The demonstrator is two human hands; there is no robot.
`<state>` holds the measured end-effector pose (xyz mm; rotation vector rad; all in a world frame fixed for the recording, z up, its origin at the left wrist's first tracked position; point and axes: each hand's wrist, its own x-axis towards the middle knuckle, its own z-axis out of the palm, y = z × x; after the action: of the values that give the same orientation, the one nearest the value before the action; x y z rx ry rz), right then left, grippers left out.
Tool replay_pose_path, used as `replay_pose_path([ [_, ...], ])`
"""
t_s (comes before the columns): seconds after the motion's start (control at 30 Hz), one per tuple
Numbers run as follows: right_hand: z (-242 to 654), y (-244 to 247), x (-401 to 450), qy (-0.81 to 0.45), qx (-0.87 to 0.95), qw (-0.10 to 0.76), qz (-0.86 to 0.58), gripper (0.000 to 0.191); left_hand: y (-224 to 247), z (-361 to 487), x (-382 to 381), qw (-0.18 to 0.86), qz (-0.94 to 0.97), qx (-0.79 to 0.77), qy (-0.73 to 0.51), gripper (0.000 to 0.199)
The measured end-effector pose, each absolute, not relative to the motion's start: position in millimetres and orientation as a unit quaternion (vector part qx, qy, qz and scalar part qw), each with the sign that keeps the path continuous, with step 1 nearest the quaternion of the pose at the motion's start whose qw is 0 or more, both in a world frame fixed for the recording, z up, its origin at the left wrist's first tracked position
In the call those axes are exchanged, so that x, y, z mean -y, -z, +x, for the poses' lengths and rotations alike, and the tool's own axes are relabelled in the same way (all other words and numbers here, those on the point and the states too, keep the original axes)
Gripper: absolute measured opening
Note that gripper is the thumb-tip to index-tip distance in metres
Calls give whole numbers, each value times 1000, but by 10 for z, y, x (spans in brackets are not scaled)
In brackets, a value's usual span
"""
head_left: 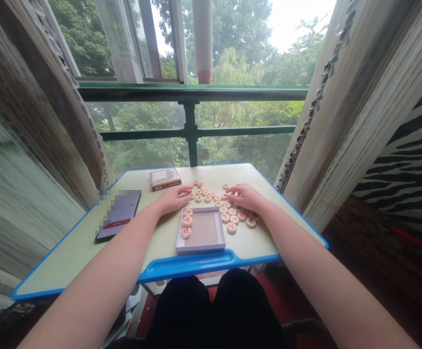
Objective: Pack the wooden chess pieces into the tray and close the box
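Note:
Several round wooden pieces with red or dark characters point(231, 228) lie loose on the pale tabletop, behind and to the right of an open shallow box point(222, 232). Three red-marked pieces point(187, 221) stand in a column along the left side inside that box. My left hand point(174, 198) rests behind the box's left corner, its fingertips beside the nearest loose pieces. Over the right part of the pieces is my right hand point(246, 197), fingers spread and pointing left, with some pieces partly hidden under it. Neither hand visibly holds a piece.
A small brown-sided box point(165, 178) sits at the table's back left. Further left lies a dark flat item with a red band point(121, 215), partly pixelated. The table point(87, 261) has a blue rim and a blue front tray. Curtains flank both sides, with a green railing behind.

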<state>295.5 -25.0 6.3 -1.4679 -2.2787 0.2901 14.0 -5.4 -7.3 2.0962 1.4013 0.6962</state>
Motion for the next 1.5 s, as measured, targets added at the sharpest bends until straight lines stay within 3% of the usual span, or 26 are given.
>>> replay_pose_path([
  [0.63, 2958, -167, 282, -120, 784, 159, -588, 23, -19, 146, 151, 219, 789, -522, -239, 44],
  [1.03, 2966, -189, 267, -109, 803, 152, -565, 20, -34, 144, 157, 189, 802, -517, -232, 40],
  [1.3, 2957, -201, 325, -135, 778, 169, -590, 28, 14, 137, 111, 202, 798, -518, -232, 39],
  [1.5, 2983, -185, 303, -141, 792, 169, -570, 21, 0, 143, 116, 184, 806, -515, -228, 39],
])
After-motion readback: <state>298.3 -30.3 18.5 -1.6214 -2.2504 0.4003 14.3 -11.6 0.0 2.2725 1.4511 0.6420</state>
